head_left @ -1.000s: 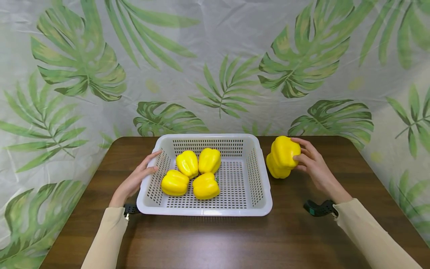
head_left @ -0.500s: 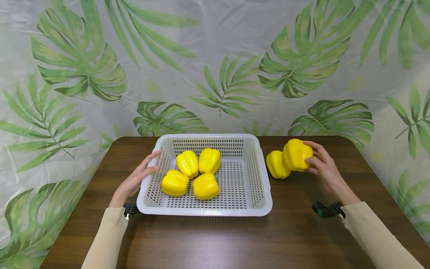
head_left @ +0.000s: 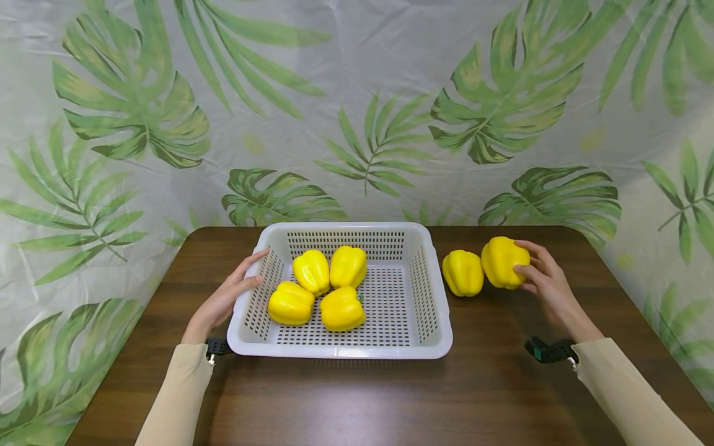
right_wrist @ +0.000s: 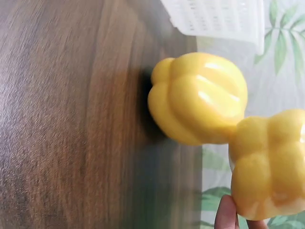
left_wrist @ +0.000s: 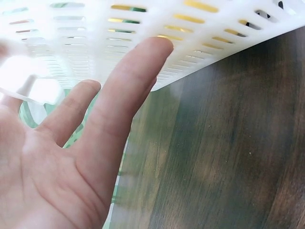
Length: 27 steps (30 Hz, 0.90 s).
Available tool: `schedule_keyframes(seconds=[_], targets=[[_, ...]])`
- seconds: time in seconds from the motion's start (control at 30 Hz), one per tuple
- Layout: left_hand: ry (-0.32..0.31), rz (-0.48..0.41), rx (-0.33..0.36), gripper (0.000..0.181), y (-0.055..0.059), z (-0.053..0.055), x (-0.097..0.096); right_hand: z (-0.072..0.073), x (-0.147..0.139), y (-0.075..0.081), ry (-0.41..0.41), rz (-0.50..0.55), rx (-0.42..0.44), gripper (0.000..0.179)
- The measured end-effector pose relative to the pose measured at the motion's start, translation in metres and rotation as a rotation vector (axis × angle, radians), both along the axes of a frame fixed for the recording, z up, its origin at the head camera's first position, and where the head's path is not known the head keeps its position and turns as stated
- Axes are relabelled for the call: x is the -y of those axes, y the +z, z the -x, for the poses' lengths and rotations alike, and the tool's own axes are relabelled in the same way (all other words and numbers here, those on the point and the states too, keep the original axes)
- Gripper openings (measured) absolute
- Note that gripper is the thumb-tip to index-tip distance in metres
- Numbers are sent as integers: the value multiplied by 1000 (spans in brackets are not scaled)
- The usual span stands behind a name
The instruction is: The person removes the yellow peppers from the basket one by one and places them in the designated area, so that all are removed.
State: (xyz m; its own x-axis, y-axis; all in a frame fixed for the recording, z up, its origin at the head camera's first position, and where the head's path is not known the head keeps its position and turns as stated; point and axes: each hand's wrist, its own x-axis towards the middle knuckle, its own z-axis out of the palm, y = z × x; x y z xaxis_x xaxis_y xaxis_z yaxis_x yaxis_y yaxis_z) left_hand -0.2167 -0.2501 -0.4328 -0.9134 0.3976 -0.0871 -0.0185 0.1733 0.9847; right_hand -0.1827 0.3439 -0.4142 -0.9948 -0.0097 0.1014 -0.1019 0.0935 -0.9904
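Note:
A white perforated plastic basket (head_left: pixel 340 352) stands on the table, with several yellow bell peppers (head_left: pixel 342 310) lying in its left and middle part. My left hand (head_left: pixel 223 298) rests against the basket's left side. In the left wrist view its thumb (left_wrist: pixel 138 71) lies nearly straight along the slotted outer wall. To the right of the basket, my right hand (head_left: pixel 549 282) holds a yellow bell pepper (head_left: pixel 502 263) between thumb and fingers, off the table in the right wrist view. Just left of it, another yellow bell pepper (head_left: pixel 463 273) sits on the table.
The brown wooden table (head_left: pixel 346 402) extends in front of the basket and to both sides. Behind it hangs a pale cloth (head_left: pixel 379 56) printed with green leaves. Dark straps (head_left: pixel 549 350) are on both wrists.
My right hand has moved right and slightly nearer with its bell pepper, uncovering the one on the table. The left hand and basket have stayed in place.

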Motion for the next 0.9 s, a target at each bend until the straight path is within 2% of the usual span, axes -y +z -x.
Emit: schedule_keyframes(seconds=[0.43,0.73,0.9], targets=[[-4,-7,-1,60,0,0,0,4,-15,-18,-21,-51,19,44],[-5,-5,-4,60,-1,0,0,8,-17,-28,-21,-217,50,47],[-4,-10,1,60,-1,0,0,11,-16,-33,-23,-263,70,47]])
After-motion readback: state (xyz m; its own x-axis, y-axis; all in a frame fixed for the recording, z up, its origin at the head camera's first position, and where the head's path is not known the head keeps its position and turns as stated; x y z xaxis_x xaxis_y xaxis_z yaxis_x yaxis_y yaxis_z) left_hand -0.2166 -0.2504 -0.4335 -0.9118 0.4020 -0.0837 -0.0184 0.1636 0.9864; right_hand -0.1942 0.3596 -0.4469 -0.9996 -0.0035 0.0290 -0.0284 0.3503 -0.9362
